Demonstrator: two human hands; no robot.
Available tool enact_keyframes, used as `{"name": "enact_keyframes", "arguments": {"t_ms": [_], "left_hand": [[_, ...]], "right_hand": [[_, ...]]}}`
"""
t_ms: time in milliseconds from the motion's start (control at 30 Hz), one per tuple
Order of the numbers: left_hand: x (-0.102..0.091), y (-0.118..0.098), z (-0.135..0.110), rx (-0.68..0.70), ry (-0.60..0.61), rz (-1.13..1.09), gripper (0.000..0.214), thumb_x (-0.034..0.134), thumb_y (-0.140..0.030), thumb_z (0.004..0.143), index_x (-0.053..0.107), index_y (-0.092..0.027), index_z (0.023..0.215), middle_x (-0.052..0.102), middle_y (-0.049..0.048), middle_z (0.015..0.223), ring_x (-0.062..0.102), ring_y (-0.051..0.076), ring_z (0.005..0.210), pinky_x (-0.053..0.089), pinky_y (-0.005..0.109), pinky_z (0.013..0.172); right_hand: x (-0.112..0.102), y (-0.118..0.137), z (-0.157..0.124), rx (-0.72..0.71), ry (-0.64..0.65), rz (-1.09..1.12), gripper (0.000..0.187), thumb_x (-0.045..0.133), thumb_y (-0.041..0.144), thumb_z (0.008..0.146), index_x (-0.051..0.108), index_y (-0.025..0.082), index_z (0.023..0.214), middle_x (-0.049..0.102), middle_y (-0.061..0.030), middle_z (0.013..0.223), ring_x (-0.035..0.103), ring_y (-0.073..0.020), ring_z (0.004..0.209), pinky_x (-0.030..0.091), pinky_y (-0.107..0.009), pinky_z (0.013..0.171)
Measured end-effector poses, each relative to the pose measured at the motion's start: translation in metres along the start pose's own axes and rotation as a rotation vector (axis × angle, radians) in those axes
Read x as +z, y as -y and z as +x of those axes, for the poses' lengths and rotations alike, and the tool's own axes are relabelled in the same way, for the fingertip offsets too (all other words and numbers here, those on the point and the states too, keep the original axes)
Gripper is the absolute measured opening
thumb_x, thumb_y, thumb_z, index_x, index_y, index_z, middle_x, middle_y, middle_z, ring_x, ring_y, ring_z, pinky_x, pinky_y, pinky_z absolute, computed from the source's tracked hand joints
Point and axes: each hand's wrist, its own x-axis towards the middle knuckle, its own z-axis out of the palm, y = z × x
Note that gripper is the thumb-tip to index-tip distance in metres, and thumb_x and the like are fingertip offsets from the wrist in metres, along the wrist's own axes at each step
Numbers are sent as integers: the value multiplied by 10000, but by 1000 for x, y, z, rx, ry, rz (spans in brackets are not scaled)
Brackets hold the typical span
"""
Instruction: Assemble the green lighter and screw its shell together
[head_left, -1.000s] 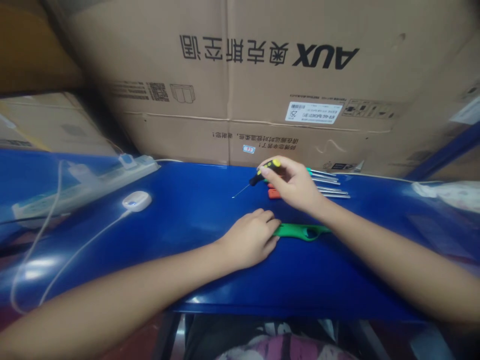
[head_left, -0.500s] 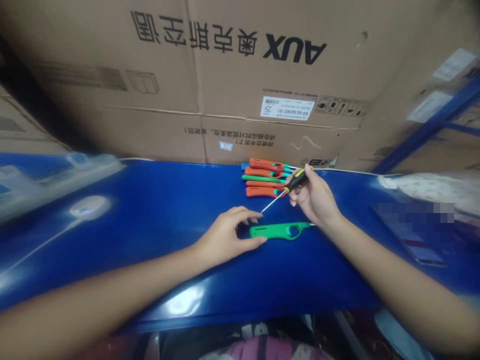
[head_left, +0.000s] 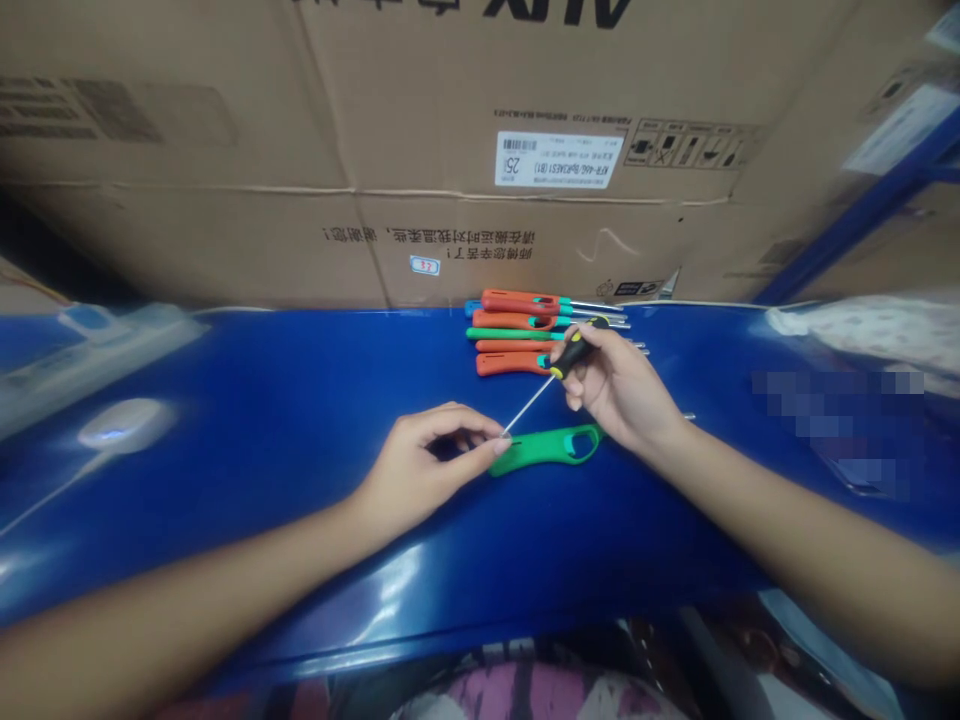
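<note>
Blue table top (head_left: 300,520) carries everything here, and both forearms lie across it from the bottom corners, reaching toward the middle. The right hand (head_left: 619,385) is turned with the palm inward and holds a black-and-yellow screwdriver (head_left: 577,350) in a narrow grip, thumb and fingers closed around the handle, w/ the thin steel shaft (head_left: 529,405) angled down-left toward the other hand. The left hand (head_left: 427,460) is low over the table, fingers curled and thumb close to them, so its grip is narrow. Its fingertips (head_left: 499,445) are just beside the shaft tip; I cannot tell if they touch it or hold anything.

A green utility lighter (head_left: 544,450) lies on the table, just beside the left fingertips and below the right hand. Behind it is a row of screwdrivers (head_left: 517,330) w/ orange, green and blue handles, near the right hand. Further left are a white oval device (head_left: 124,423) w/ a cable and a power strip (head_left: 97,360). A cardboard box (head_left: 337,150) stands behind the table, its print upside down.
</note>
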Motion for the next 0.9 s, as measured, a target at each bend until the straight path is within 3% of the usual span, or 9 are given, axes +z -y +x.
{"name": "enact_keyframes", "arguments": {"t_ms": [300, 900], "left_hand": [[-1, -1, 2, 169, 21, 17, 45, 744, -178, 847, 781, -158, 830, 763, 50, 825, 685, 147, 763, 539, 246, 697], [1, 4, -1, 193, 67, 69, 22, 765, -181, 821, 776, -163, 817, 755, 49, 802, 666, 148, 747, 523, 267, 715]], "right_hand": [[1, 0, -1, -24, -20, 24, 239, 711, 346, 778, 562, 177, 856, 634, 26, 675, 506, -71, 410, 453, -188, 331], [5, 7, -9, -133, 85, -120, 245, 708, 353, 814, 520, 204, 864, 658, 31, 721, 524, -82, 389, 469, -221, 316]]}}
